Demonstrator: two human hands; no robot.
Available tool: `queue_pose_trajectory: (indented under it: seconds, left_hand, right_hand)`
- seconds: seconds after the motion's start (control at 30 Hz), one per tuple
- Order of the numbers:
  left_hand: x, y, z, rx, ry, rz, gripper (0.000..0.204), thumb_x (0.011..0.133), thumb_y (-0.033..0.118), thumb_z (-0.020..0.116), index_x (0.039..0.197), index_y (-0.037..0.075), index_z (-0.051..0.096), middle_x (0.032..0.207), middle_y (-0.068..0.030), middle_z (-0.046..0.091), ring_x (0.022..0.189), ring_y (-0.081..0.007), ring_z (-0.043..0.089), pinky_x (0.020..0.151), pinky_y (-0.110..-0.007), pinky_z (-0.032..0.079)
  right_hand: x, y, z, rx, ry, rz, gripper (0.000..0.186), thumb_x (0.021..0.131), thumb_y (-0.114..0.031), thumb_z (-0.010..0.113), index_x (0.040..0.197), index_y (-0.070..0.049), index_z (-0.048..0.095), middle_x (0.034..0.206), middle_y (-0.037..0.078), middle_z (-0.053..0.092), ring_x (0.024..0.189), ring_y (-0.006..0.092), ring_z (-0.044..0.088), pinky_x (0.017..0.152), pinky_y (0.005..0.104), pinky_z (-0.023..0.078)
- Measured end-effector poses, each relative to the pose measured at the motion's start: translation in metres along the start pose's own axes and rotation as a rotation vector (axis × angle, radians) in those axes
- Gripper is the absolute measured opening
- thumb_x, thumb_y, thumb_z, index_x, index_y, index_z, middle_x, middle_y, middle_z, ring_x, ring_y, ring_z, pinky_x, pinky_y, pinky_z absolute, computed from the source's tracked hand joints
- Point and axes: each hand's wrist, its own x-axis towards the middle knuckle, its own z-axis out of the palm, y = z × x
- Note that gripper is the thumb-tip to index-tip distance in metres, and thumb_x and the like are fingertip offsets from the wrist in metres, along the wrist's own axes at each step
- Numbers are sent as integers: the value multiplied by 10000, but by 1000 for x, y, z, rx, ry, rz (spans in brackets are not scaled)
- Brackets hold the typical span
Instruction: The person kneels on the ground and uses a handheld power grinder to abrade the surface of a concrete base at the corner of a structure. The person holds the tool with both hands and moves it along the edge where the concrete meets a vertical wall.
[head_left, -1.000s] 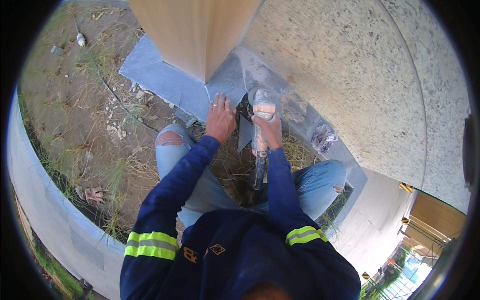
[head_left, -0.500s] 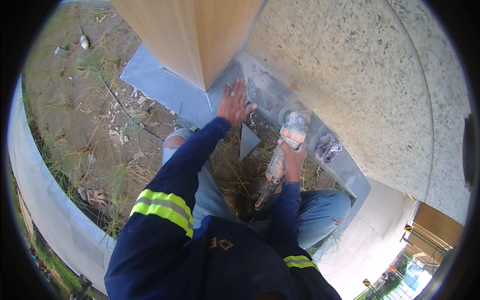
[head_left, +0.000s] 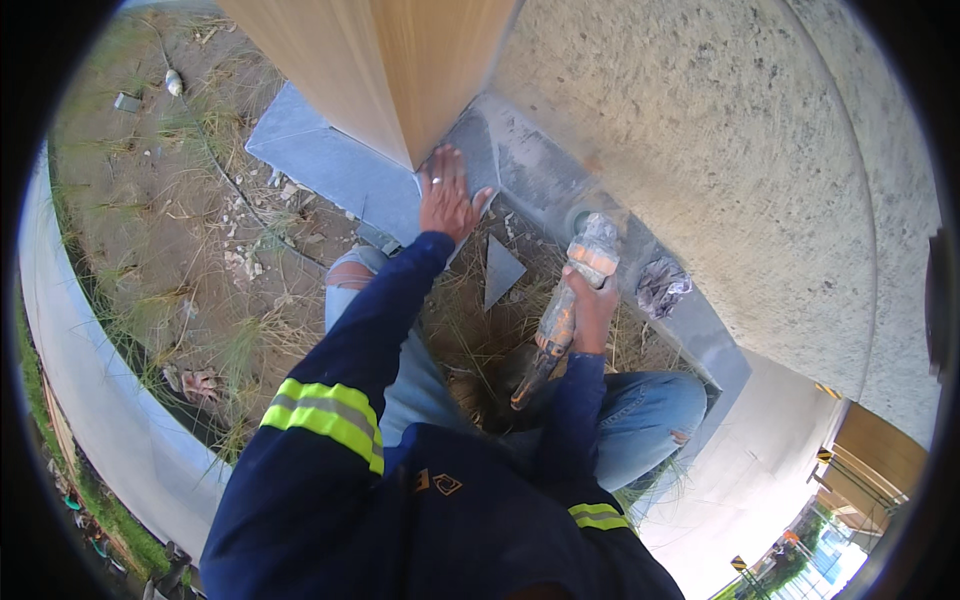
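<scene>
My left hand [head_left: 452, 198] lies flat with its fingers outstretched on a grey stone slab [head_left: 481, 150], close to the foot of a wood-faced column [head_left: 405, 80]. A ring shows on one finger. My right hand [head_left: 592, 308] is wrapped round the body of a dusty orange-and-grey angle grinder [head_left: 556, 325]. The grinder's head rests at the strip of grey stone edging [head_left: 540, 168] along the speckled wall; whether its disc is spinning I cannot tell. A loose triangular stone offcut [head_left: 502, 270] lies on the soil between my hands.
A crumpled plastic wrapper [head_left: 661, 288] lies on the edging right of the grinder. Another grey slab [head_left: 310, 150] lies left of the column. A cable [head_left: 232, 195] crosses soil with dry grass and rubble. The speckled wall [head_left: 720, 170] rises at the right; a pale curved kerb [head_left: 85, 330] bounds the left.
My left hand has slid a little to the left over the slab, closer to the column's corner. My right hand keeps its hold on the grinder, which has barely moved.
</scene>
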Motion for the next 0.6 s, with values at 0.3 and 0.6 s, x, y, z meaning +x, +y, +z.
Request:
queue_pose_trajectory:
  seconds: [0.3, 0.6]
  left_hand:
    - [-82, 8, -23, 180, -195, -30, 872, 1057, 589, 412, 1601, -81, 285, 1694, -279, 228, 1600, -412, 160, 1262, -629, 162]
    - [14, 22, -1, 132, -71, 328, 876, 1051, 649, 375, 1603, -30, 332, 1682, -245, 295, 1579, -369, 252, 1249, -616, 218]
  right_hand:
    - [10, 0, 15, 44, -56, 39, 538, 809, -91, 829, 1287, 9, 605, 1144, 103, 697, 993, 185, 671, 881, 343, 530]
    - [1, 1, 13, 24, -68, 9, 545, 798, -74, 833, 1287, 10, 608, 1143, 104, 701, 980, 180, 678, 866, 332, 538]
